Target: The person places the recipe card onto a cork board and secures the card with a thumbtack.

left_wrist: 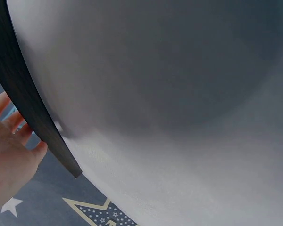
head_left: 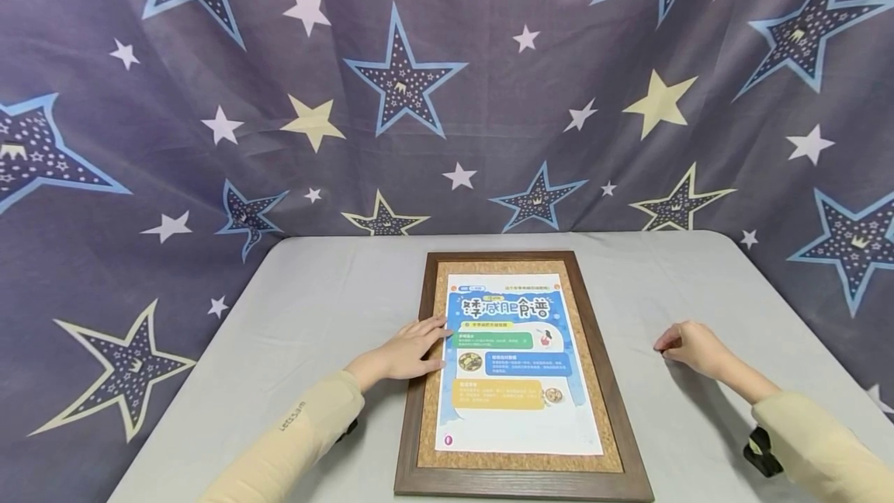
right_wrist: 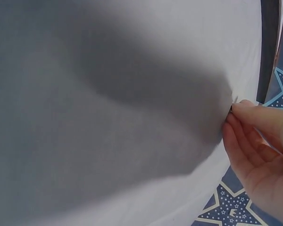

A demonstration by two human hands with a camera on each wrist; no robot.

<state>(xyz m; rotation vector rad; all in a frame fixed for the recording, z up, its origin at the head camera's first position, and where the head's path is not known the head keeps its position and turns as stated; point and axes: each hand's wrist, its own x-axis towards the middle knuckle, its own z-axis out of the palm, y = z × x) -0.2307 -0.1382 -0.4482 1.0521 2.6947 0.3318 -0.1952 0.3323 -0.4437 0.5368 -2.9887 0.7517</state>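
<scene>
A printed poster (head_left: 517,429) in blue, green and yellow lies on a cork board (head_left: 615,452) with a brown wooden frame. My left hand (head_left: 405,348) rests across the board's left side, its fingers spread and the fingertips at the poster's left edge. In the left wrist view, the dark frame (left_wrist: 23,84) partly hides those fingers. To the right of the board, my right hand (head_left: 694,348) is low over the table, thumb and fingers pinched together. Between its fingertips, the right wrist view shows a small dark pin-like thing (right_wrist: 231,108), mostly hidden.
The board lies on a table with a pale grey cloth (head_left: 335,286). Behind and beside the table hangs a dark curtain (head_left: 489,161) printed with stars. Small orange round spots (head_left: 453,288) show at the poster's top corners. Dark straps (head_left: 763,452) sit beneath the forearms.
</scene>
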